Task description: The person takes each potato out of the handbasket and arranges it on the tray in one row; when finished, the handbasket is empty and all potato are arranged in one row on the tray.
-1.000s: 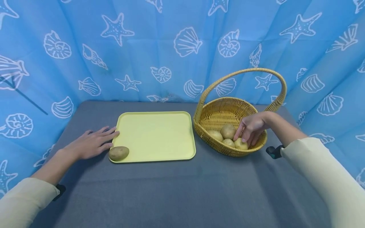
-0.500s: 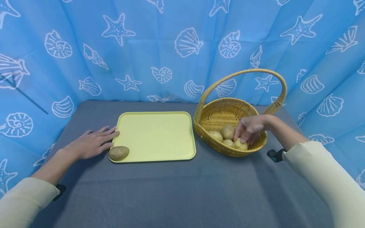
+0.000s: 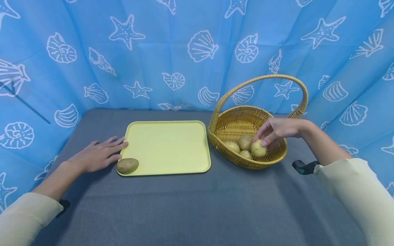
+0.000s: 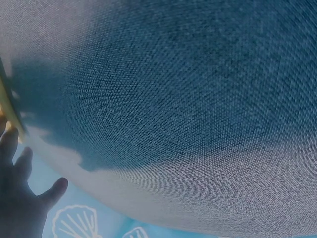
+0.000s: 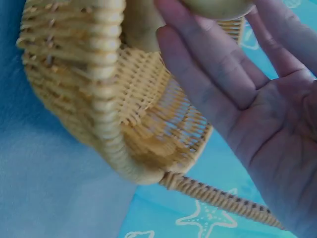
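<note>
Grey table (image 3: 197,205) under all. Yellow tray (image 3: 167,145) at centre-left, wicker basket (image 3: 240,124) just right of it. My left hand (image 3: 98,155) flat on table, fingers straight, holding nothing, fingertips at tray edge; brown potato (image 3: 127,165) on tray's near-left corner just beside it. My right hand (image 3: 275,130) inside basket, fingertips pinching pale potato (image 3: 258,148), raised above three others (image 3: 238,146). Right wrist view alone shows my open palm (image 5: 257,114) under potato (image 5: 218,7); left wrist view shows mostly cloth.
</note>
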